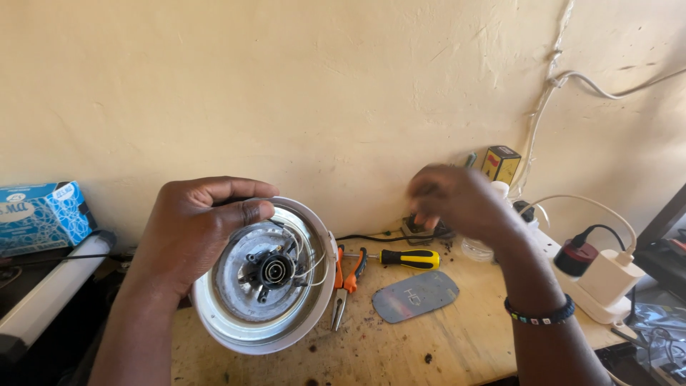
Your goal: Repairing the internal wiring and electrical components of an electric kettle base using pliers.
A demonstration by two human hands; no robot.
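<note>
My left hand [193, 232] grips the rim of a round white appliance [236, 329] turned bottom-up, tilted toward me. Its metal underside [236, 286] shows a black central connector [275, 270] and thin white wires [311, 261]. My right hand [457, 200] hovers blurred above the back of the bench, fingers curled; I cannot tell whether it holds anything. A beaded bracelet [539, 317] circles that wrist. Orange-handled pliers [346, 282] and a yellow-and-black screwdriver [407, 258] lie between the hands.
A grey oval plastic cover [416, 295] lies on the wooden bench [443, 343]. A white power strip [600, 289] with plugs sits at right, a small yellow-black box [500, 164] by the wall, a blue carton [39, 214] and a white tube [50, 289] at left.
</note>
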